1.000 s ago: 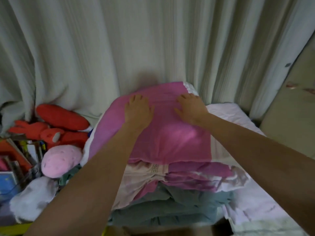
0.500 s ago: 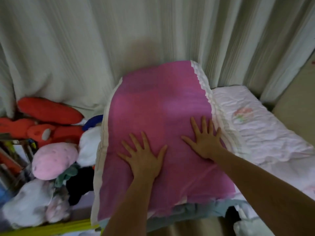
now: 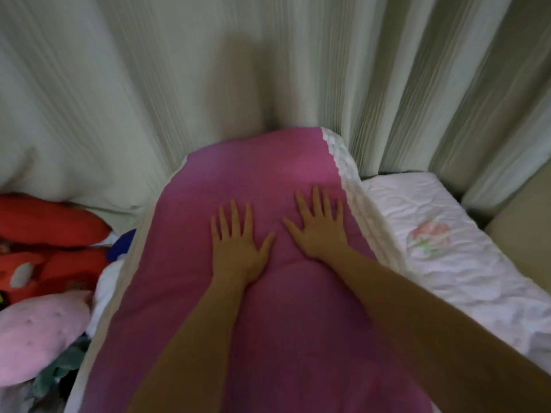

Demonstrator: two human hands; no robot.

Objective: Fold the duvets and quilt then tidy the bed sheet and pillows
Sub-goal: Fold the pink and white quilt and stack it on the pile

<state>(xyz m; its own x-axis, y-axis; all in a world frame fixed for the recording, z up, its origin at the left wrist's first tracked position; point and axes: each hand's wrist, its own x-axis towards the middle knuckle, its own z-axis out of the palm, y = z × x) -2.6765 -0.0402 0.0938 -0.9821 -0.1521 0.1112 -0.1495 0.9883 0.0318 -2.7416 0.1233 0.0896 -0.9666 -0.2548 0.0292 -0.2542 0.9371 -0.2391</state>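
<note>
Both hands have slid back from the far edge of the folded pink duvet (image 3: 298,180) toward its middle, and they now lie flat on it. The left hand (image 3: 235,245) and the right hand (image 3: 320,231) rest side by side, fingers straight and spread wide, pressing down and holding nothing. A second ago they were curled over the far end by the curtain (image 3: 149,84); now the top looks smooth and even, so I judge the folding of this piece done and the pressing a last settling of the stack.

The duvet sits with its far end against the curtain. Just to the right of it lies a white pillow (image 3: 447,242) with a flower print, touching the duvet's scalloped white border. To the left of the duvet are a red plush toy (image 3: 50,222) and a pink plush toy (image 3: 38,332), heaped loosely. I see no box or basket here, only these piles. The sheet and pillows likely remain to be tidied.
</note>
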